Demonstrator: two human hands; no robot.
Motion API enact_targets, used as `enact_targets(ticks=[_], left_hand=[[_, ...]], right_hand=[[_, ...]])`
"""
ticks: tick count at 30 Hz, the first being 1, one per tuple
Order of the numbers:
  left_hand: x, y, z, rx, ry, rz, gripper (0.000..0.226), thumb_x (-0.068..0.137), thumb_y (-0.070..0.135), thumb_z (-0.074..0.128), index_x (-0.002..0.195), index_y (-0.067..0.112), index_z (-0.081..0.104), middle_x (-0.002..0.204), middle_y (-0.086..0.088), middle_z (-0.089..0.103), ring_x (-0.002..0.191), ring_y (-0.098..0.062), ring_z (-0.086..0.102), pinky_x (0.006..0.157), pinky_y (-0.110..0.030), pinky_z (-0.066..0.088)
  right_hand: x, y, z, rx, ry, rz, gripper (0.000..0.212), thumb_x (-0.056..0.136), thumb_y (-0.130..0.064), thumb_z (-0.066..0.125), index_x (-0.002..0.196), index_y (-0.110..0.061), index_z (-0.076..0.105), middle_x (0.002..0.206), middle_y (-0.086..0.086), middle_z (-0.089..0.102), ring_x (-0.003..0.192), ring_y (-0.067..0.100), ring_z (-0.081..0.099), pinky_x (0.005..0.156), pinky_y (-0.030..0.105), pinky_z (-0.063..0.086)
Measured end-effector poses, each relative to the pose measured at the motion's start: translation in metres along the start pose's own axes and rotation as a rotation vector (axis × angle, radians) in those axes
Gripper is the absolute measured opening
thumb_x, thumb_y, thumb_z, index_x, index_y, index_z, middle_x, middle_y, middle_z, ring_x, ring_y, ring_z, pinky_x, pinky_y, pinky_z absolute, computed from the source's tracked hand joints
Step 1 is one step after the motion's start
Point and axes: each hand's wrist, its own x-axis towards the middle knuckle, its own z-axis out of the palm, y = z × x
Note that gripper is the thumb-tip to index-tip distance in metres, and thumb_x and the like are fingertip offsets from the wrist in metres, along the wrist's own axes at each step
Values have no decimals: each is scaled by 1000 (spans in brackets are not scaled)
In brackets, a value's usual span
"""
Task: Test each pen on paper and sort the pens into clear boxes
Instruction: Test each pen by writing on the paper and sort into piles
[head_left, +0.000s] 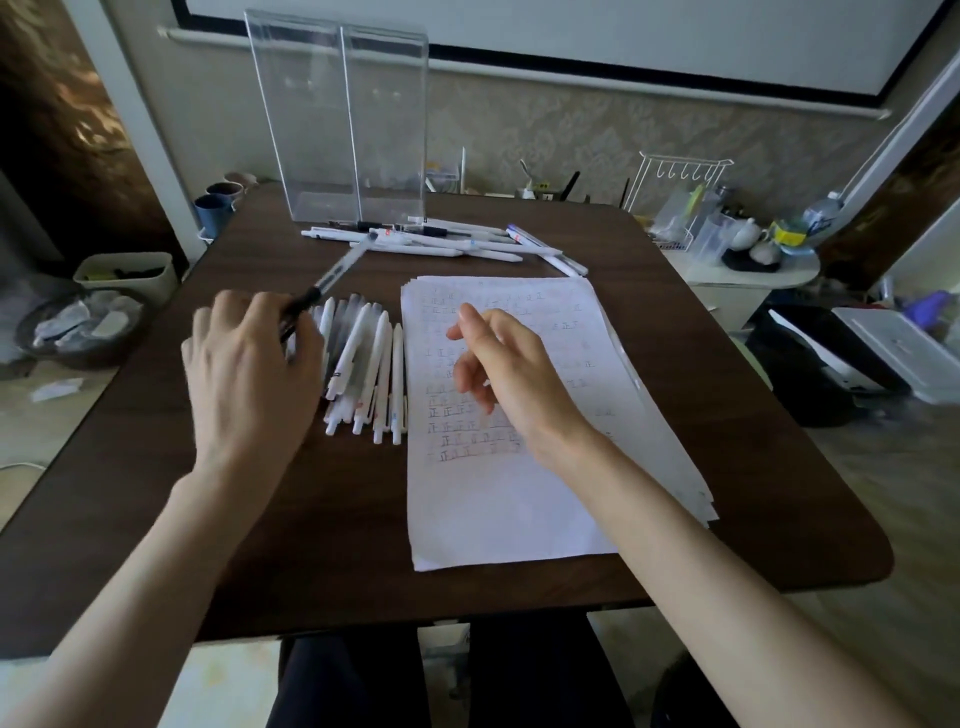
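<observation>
My left hand (249, 364) grips a clear pen with a black grip (332, 278), its far end pointing up toward the back of the table. Just right of that hand lies a bundle of several white pens (363, 364), partly hidden under the fingers. My right hand (498, 364) hovers over the stack of paper (498, 499), fingers loosely curled and holding nothing. The sheet carries rows of small written test marks. Two tall clear boxes (337, 124) stand upright at the back. A second heap of pens (441, 241) lies in front of them.
The dark wooden table (322, 545) has rounded corners. Two blue cups (215, 205) sit at its back left edge. A white wire rack (675, 197) and cluttered side shelf stand at the right. Bins sit on the floor at the left.
</observation>
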Motion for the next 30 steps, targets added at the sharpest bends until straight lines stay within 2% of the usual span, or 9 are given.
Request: enact_targets(ticks=[4,9,11,14,17,19,22,26,30], left_hand=[[-4,-12,3,171,-100,-115,25,89,24,53,100,4,64,113,-20,48,101,-40,44,89,-49,34],[-7,-10,11,112,-243,-158,32,93,35,47,113,14,61,120,-14,51,108,-34,47,91,-44,36],[-7,-10,11,84,-280,-177,36,94,39,42,119,18,56,124,-11,50,113,-30,46,88,-42,39],[-6,-11,12,49,-297,-165,43,95,44,36,128,19,49,127,-8,50,116,-25,46,84,-38,42],[-7,-13,15,15,-291,-134,48,95,45,35,133,19,45,128,-7,50,117,-23,46,83,-36,42],[-7,-15,16,10,-286,-130,49,94,46,34,134,20,44,129,-5,50,117,-21,47,80,-34,42],[-6,-19,19,16,-264,-121,48,93,46,34,131,20,47,126,-4,51,114,-20,49,76,-33,43],[-6,-20,21,11,-256,-103,51,92,47,32,129,16,51,124,-6,55,114,-22,51,80,-40,49],[-5,-19,21,21,-254,-97,54,91,48,29,126,15,53,121,-7,57,111,-23,53,79,-42,50]], right_hand=[[14,0,3,-49,18,-17,34,98,-41,42,94,-10,56,61,-2,55,56,11,45,52,25,37],[42,-3,-1,-206,28,-97,27,98,-34,44,91,-10,55,64,0,56,55,5,48,55,23,39],[69,-3,-7,-372,71,-157,23,96,-30,47,90,-10,56,70,2,60,64,13,54,63,34,43],[125,5,-18,-733,149,-261,16,93,-17,48,94,-8,61,89,7,65,86,24,59,75,41,48],[173,16,-18,-929,52,-260,22,95,-11,44,109,-7,61,112,10,59,109,30,50,86,38,41],[194,20,-10,-1007,-17,-276,25,97,-11,42,115,-7,58,119,9,57,114,29,44,88,35,36],[213,22,7,-1123,-62,-308,24,96,-18,45,116,-10,55,120,8,57,113,27,43,87,39,39],[228,29,20,-1249,-39,-262,26,95,-31,50,111,-11,51,118,11,50,111,30,43,84,39,37],[229,28,27,-1293,-2,-256,21,97,-29,46,102,-10,53,113,12,51,108,31,42,80,38,33]])
